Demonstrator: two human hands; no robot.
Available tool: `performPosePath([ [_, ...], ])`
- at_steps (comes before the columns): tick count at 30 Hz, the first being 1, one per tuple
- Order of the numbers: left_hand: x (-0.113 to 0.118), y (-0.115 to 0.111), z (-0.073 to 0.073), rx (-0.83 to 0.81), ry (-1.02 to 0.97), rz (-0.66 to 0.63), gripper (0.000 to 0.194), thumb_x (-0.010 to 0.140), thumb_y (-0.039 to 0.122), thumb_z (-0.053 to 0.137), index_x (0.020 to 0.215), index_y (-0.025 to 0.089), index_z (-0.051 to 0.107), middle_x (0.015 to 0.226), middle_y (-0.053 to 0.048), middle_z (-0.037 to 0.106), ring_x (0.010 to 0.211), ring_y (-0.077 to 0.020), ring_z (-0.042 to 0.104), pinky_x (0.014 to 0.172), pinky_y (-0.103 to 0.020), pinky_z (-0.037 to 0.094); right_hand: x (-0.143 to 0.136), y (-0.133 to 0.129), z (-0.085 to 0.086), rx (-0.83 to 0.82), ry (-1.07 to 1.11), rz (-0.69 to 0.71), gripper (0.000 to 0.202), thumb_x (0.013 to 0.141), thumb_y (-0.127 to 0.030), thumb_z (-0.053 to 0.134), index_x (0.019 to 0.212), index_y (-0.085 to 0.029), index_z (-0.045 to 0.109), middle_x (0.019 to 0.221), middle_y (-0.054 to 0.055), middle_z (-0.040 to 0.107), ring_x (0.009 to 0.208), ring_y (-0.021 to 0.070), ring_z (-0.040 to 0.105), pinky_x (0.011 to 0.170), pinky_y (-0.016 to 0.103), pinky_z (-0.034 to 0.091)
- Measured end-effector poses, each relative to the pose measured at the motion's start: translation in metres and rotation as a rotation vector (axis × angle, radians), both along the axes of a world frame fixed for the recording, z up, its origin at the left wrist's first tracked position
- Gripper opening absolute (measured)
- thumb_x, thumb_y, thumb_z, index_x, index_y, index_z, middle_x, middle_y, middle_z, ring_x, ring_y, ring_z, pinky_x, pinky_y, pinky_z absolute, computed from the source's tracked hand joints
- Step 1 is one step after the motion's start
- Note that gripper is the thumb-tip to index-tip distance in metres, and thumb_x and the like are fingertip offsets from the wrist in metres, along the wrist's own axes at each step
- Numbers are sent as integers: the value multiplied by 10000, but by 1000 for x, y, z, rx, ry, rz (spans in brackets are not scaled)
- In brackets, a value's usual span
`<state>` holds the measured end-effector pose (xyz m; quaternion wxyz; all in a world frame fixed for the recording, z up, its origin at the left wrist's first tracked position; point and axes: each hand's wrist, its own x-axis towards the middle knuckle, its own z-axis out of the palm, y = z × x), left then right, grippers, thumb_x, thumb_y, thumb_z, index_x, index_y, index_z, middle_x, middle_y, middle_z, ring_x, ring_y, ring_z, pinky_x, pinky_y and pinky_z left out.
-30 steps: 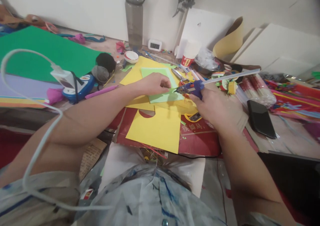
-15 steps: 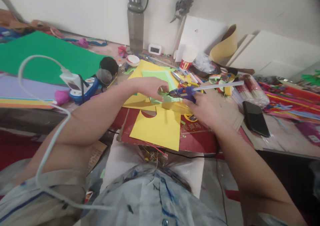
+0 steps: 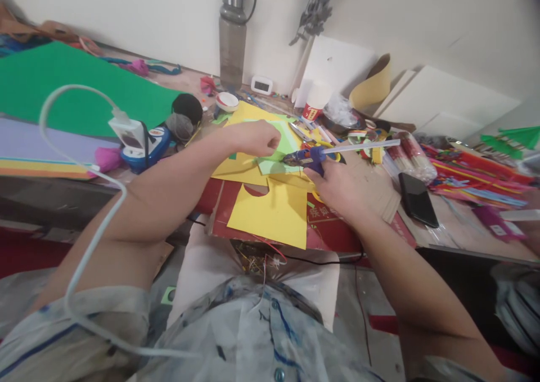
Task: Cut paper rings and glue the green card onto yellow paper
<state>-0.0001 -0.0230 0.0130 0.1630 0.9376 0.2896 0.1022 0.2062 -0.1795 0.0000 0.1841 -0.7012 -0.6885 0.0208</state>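
Note:
My right hand is wrapped round a blue hot glue gun, whose nozzle points left. A long translucent glue stick juts from its back. Just beyond the nozzle, my left hand is closed with curled fingers; whatever is in them, if anything, is hidden. Light green paper lies under both, on top of yellow sheets. Nearer to me, a yellow sheet with a rounded cut-out rests on a red board.
Behind the hands lie scissors. A paper cup, small clock and grey bottle stand at the back. A phone lies right. At left, a white cable arches over my arm from a blue power block.
My left hand has lifted slightly away from the nozzle, its fingers curling more tightly. The glue gun has shifted a little left in the view, still in my right hand.

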Motion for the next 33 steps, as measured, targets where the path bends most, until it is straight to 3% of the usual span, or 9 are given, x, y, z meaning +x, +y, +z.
performPosePath([
  [5,2,6,-3,-24,-52,0,152,672,238,698,800,223,778,770,-16,729,898,-204,687,891,-285,453,-6,-2,-3,-27,-6,7,239,952,-422,542,947,-219,669,906,160,735,929,352,692,810,447,524],
  [11,4,12,-9,4,-41,-1,225,715,273,683,894,222,809,871,-39,772,921,-207,704,875,-278,464,-11,3,-8,16,-57,37,295,955,-399,526,1021,-158,684,965,186,749,920,343,692,808,439,522],
  [20,-3,29,-12,-86,-114,-20,189,683,302,715,831,233,810,739,-14,748,817,-185,677,833,-273,463,-34,11,-6,51,-87,91,325,972,-381,524,1118,-147,695,1045,188,761,967,346,699,814,434,521],
  [26,-4,29,-11,-150,-119,-24,146,672,314,737,781,247,808,711,-10,739,771,-181,666,819,-283,465,-28,8,-2,-7,-42,76,295,962,-381,530,1038,-152,700,965,180,761,902,334,704,777,426,523],
  [33,-5,31,-11,-134,-137,-37,163,661,319,723,777,245,810,700,-12,740,752,-172,657,810,-276,467,-29,17,-5,34,70,153,251,934,-321,562,1044,-145,702,1061,179,761,1001,321,702,872,419,521],
])
